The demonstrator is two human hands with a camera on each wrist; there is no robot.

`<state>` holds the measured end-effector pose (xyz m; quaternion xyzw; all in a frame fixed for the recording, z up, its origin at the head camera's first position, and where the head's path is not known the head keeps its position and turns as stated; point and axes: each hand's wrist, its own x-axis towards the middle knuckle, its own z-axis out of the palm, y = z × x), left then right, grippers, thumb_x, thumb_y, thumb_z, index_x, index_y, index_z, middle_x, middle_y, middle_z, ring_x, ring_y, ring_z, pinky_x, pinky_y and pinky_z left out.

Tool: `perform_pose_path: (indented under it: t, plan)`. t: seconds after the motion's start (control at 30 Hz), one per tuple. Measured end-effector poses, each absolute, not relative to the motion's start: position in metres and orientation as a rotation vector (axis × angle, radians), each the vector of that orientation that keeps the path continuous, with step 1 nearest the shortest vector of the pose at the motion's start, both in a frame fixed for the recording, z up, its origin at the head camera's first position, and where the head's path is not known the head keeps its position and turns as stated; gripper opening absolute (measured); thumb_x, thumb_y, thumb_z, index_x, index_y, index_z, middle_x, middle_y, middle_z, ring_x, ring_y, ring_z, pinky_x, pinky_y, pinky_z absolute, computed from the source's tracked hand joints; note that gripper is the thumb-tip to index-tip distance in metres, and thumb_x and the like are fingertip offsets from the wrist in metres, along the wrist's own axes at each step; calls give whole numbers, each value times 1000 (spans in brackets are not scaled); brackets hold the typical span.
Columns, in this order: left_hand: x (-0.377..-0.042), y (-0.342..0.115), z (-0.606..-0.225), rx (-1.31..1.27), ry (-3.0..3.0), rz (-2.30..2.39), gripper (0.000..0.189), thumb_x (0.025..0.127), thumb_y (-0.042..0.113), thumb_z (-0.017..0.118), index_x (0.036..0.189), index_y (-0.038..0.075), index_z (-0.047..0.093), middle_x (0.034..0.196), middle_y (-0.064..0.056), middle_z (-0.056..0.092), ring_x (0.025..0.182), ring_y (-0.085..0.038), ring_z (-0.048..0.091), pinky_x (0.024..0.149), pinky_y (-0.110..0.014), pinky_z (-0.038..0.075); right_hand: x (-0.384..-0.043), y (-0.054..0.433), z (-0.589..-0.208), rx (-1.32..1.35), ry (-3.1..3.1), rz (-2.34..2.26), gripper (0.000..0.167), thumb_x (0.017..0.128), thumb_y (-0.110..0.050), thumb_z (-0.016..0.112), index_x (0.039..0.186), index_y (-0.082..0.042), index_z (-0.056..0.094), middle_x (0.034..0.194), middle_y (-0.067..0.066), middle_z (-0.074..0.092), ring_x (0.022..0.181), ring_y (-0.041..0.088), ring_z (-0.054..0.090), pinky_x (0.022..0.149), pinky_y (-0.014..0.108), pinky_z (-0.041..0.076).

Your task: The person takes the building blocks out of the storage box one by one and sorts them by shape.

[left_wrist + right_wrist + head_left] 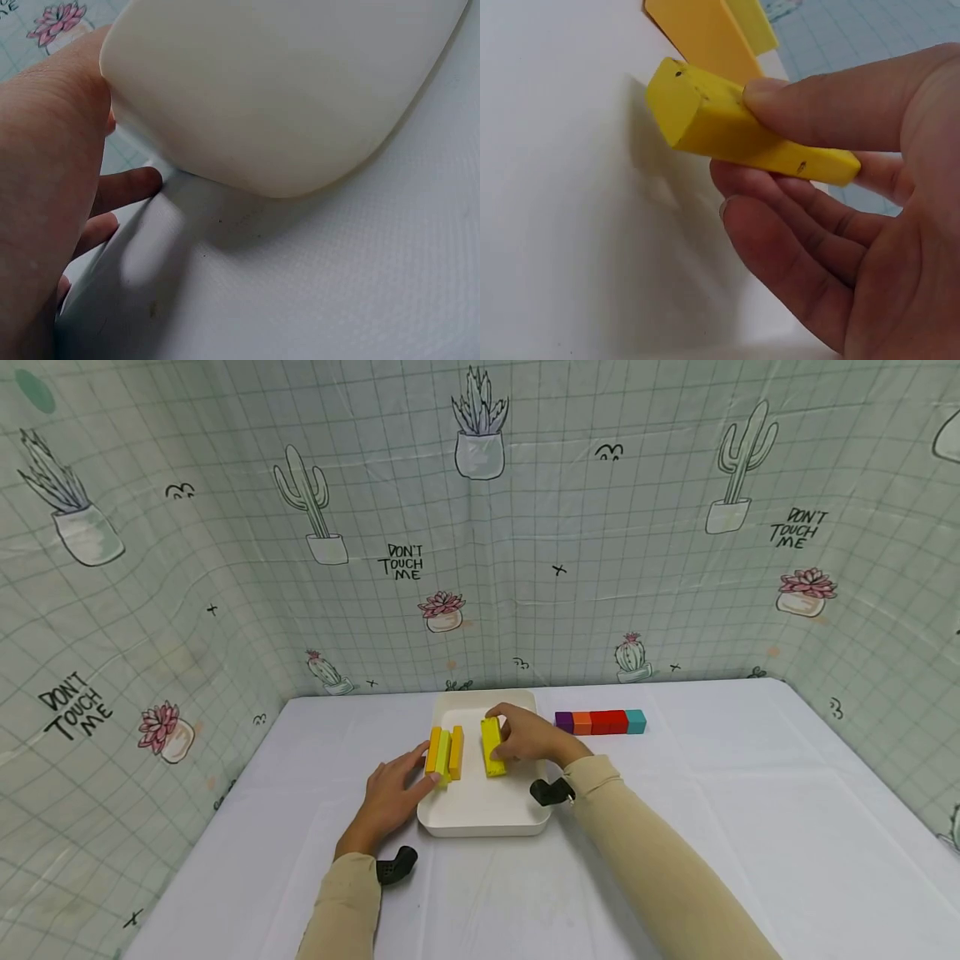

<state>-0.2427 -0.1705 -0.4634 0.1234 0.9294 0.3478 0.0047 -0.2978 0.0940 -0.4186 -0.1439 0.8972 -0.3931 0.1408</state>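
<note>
Right grip [528, 735] pinches a bright-yellow rectangular bar [491, 745] between thumb and fingers, its long sides giving them purchase, over a white round-cornered tray [483, 814]. To its left, three upright-edged yellow and orange-yellow bars [443, 752] stand side by side. Left grip [393, 789] rests beside them at the tray's edge, perhaps steadying; whether it grasps anything, I cannot tell. Beyond the right grip, a row of coloured cubes [600, 722] lies on the white-covered table [750, 818].

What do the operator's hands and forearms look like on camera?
The left hand and right hand wear no gloves. The left sleeve and right sleeve are plain beige, ending near the wrists. A curved black device sits at each wrist: left device, right device. No cables are visible.
</note>
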Motion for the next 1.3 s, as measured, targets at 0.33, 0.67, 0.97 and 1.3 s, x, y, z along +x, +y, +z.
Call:
perform_pose_path:
  t: [0.33,0.67,0.97,1.3]
  plan:
    - [-244,-173,-467,388,2915,1084,67,98,44,60,157,25,36,150,-8,50,146,-33,31,119,-60,3,-302,104,-422,-335,2467,-1491,72,88,-10,76,152,-11,41,107,16,57,78,27,67,76,33,60]
    - [-243,-173,-466,394,2911,1105,67,98,44,60,157,24,36,148,-8,52,146,-33,31,119,-60,2,-300,109,-423,-291,2405,-1702,69,89,-10,74,151,-14,43,108,18,55,83,28,68,77,35,61]
    - [-243,-171,-463,395,2922,1079,67,98,43,61,157,23,37,149,-9,51,145,-35,32,119,-60,4,-291,121,-415,-302,2341,-1863,68,90,-9,71,152,-13,42,109,19,54,86,30,68,82,42,60]
    - [-245,-171,-466,386,2937,1048,66,98,42,60,157,24,37,147,-10,53,144,-35,34,119,-61,6,-275,134,-413,-225,2296,-2026,69,93,-7,69,155,-15,40,115,19,48,89,29,64,84,37,59]
